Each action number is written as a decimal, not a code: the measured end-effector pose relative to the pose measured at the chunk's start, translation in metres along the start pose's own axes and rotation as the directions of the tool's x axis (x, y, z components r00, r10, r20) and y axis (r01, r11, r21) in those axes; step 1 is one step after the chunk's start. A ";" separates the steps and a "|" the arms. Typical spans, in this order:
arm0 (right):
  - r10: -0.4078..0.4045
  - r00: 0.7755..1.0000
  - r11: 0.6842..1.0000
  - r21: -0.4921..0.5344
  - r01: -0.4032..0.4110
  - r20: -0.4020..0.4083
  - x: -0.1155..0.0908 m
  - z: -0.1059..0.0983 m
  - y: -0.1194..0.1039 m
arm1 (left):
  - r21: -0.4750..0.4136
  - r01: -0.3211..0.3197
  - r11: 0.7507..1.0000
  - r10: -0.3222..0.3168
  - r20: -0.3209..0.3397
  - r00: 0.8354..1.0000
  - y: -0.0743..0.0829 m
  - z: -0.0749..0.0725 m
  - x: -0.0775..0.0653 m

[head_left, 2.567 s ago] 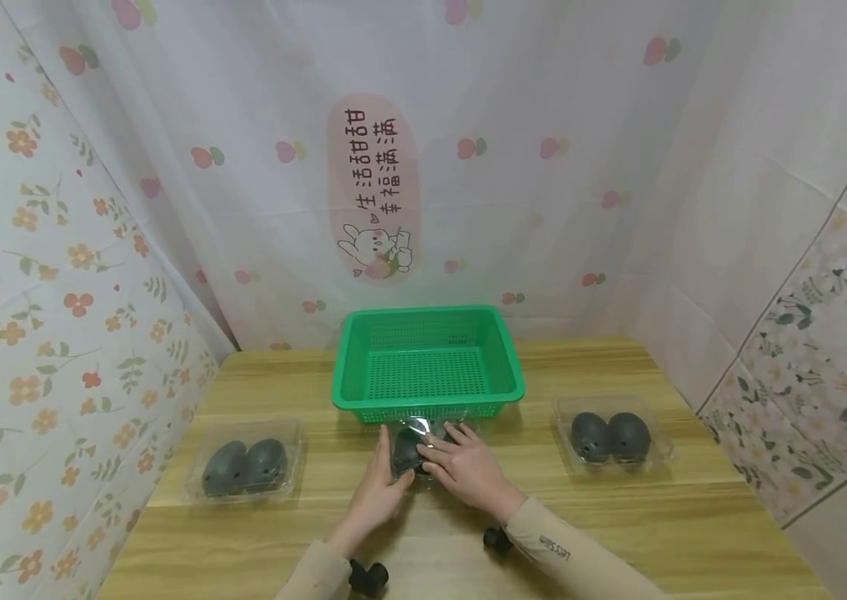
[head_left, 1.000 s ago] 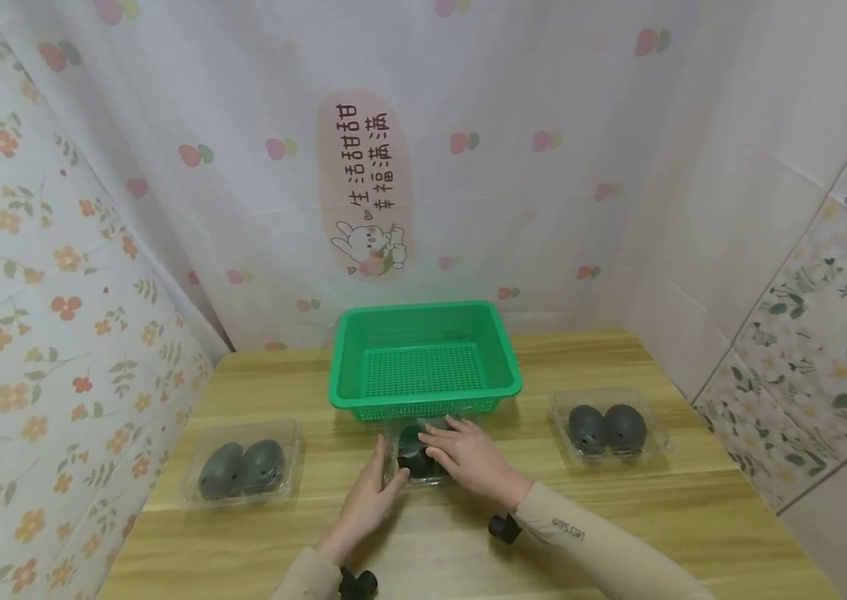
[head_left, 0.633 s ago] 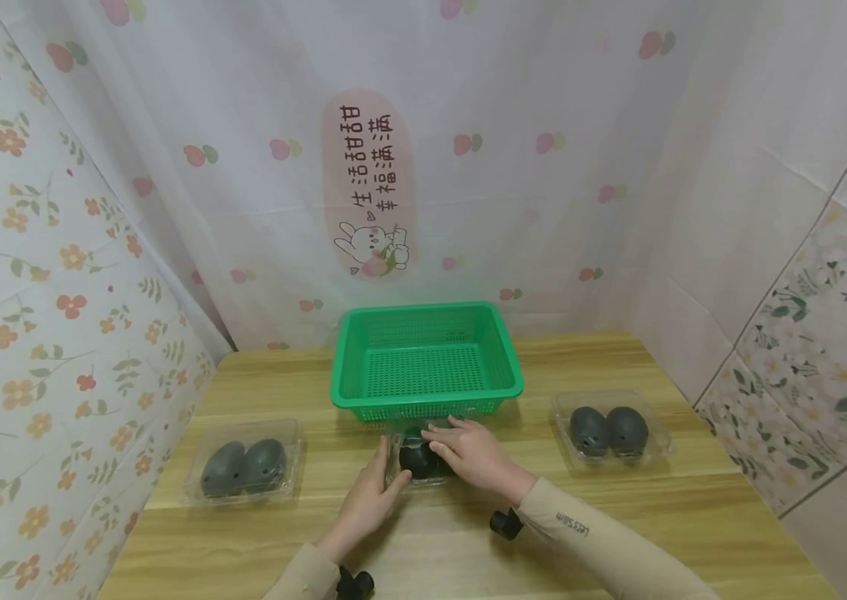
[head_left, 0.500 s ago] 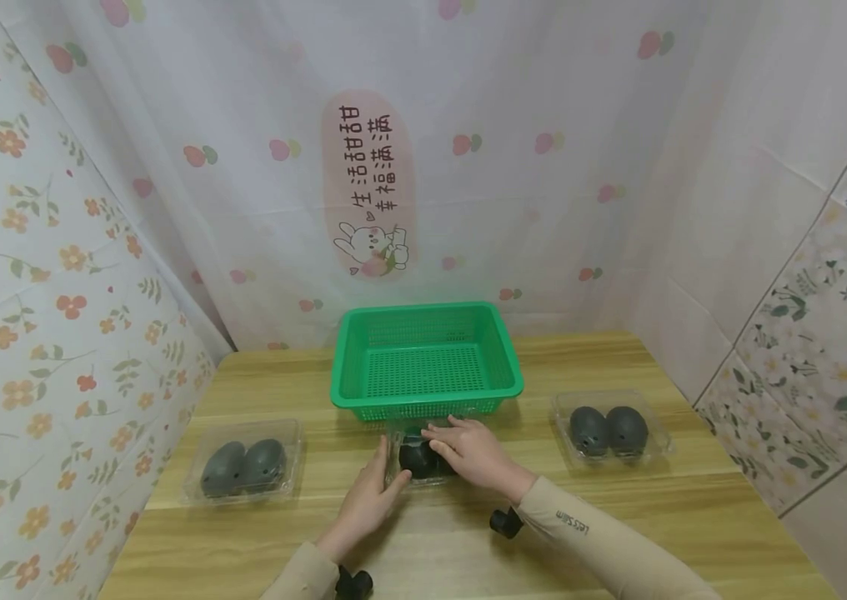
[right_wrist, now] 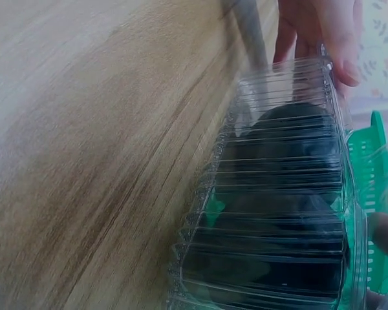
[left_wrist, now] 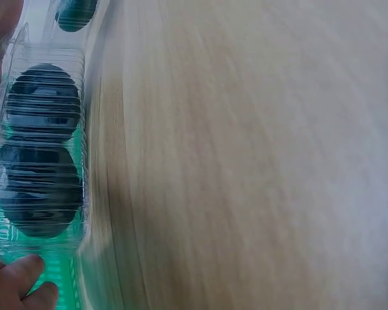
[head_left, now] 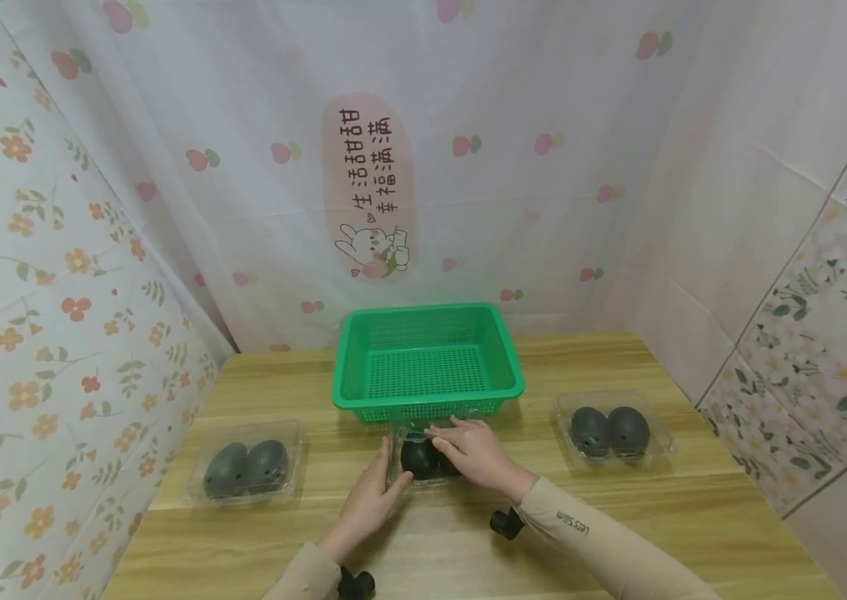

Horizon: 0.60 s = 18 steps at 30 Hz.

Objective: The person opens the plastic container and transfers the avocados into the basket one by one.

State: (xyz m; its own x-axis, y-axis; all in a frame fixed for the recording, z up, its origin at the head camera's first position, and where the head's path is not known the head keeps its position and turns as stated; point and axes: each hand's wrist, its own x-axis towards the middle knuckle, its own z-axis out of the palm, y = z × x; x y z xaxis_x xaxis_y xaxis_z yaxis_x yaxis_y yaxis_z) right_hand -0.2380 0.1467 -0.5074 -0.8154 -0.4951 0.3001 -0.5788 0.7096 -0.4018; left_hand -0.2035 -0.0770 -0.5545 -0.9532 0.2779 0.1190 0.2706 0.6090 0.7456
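Note:
A clear plastic clamshell box (head_left: 427,482) with two dark, avocado-like fruits (left_wrist: 37,187) side by side sits in front of the green basket (head_left: 429,398). My left hand (head_left: 367,502) is at the box's left end, its thumb and fingers holding the front corner. From the right, my right hand (head_left: 479,454) lies over the lid with its fingers stretched out, covering part of one fruit. The ribbed box and the left thumb (right_wrist: 349,72) at its corner show up close in the right wrist view.
A similar box (head_left: 290,492) with two dark fruits stands on the left of the wooden table (head_left: 431,550), another box (head_left: 564,400) on the right. The basket holds nothing. Patterned curtains (head_left: 528,100) close off the back and sides.
Since the earliest frame, both hands have shifted slightly, the right hand a little to the right along the lid, showing more of the left fruit. Over the last half second almost nothing has moved.

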 end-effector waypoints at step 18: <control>-0.044 0.999 0.999 0.001 0.044 -0.017 0.005 -0.009 -0.003 | 0.028 -0.004 1.000 0.004 0.000 1.000 0.002 0.000 0.000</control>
State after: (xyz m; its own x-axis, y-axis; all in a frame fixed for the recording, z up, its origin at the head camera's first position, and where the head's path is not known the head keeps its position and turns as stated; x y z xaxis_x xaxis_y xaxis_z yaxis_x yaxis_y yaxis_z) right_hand -0.2405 0.1471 -0.4966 -0.7889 -0.5171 0.3319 -0.6139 0.6869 -0.3890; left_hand -0.2031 -0.0756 -0.5528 -0.9522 0.2801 0.1218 0.2778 0.6285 0.7265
